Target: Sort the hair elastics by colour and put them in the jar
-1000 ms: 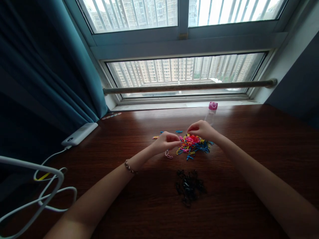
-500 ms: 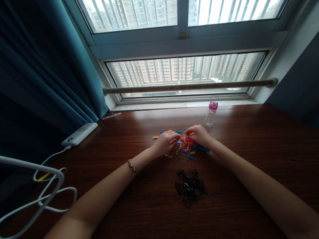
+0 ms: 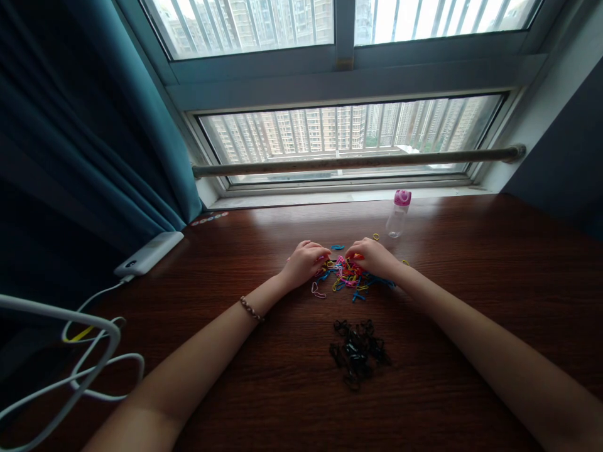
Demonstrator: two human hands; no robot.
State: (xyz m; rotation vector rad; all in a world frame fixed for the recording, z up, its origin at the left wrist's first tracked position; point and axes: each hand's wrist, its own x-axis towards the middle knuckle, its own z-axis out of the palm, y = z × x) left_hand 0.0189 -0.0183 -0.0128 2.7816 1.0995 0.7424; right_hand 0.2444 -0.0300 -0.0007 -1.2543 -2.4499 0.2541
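Note:
A loose pile of small coloured rubber bands (image 3: 346, 271) lies on the table, in pink, red, yellow and blue. Over its left side, my left hand (image 3: 306, 260) is closed with curled fingers, touching the bands; whatever its fingertips hold is hidden. My right hand (image 3: 372, 256) is at the pile's right side, thumb and fingers pinched, with red and orange rubber bands showing at the fingertips. A separate heap of black rubber bands (image 3: 358, 351) sits nearer to me, touched by neither hand.
A clear bottle with a pink cap (image 3: 398, 215) stands behind my right hand. At the left are a white power bank (image 3: 149, 254) and looped white cables (image 3: 101, 358). The brown wooden table (image 3: 264, 389) ends at a window with a metal rail (image 3: 348, 164).
My left hand has moved slightly left, away from my right hand, uncovering more coloured bands between them. My right hand has shifted a little left. The black heap stays put.

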